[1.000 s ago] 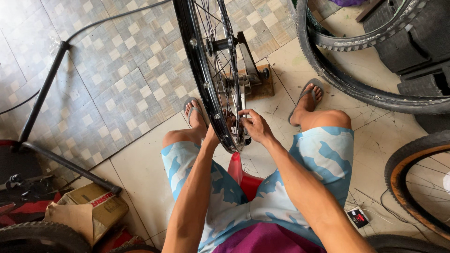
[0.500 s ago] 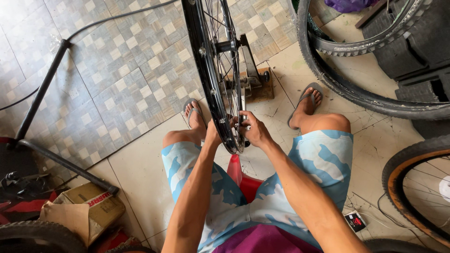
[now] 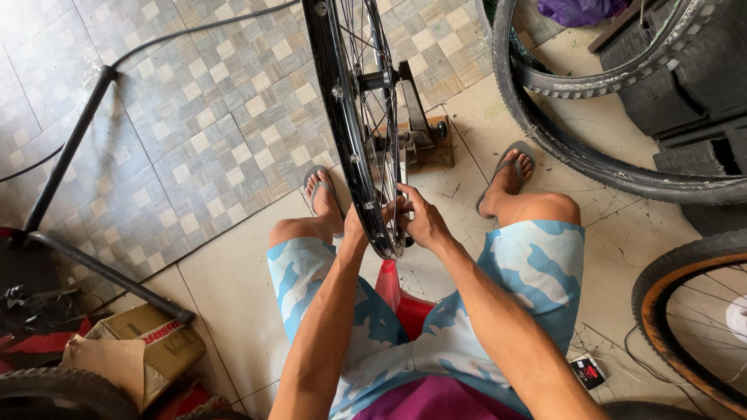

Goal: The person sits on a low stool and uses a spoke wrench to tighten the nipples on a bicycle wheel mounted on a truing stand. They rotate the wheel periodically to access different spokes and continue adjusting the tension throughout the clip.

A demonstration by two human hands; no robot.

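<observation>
Bike wheel (image 3: 350,117) upright in truing stand (image 3: 416,132) on floor, between person's knees. L hand (image 3: 355,227) mostly hidden behind black rim, at its near low edge; grip can't tell. R hand (image 3: 420,222) fingers curled, pinching at spokes near rim bottom. Person seated on red stool (image 3: 401,303), in flip-flops. Loose tyres (image 3: 591,155) to right, cardboard box (image 3: 132,350) low left.

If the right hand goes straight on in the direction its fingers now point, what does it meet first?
The right hand points left into the wheel, so it would likely meet the spokes first; its fingers already seem to touch them, though depth is unclear.
</observation>
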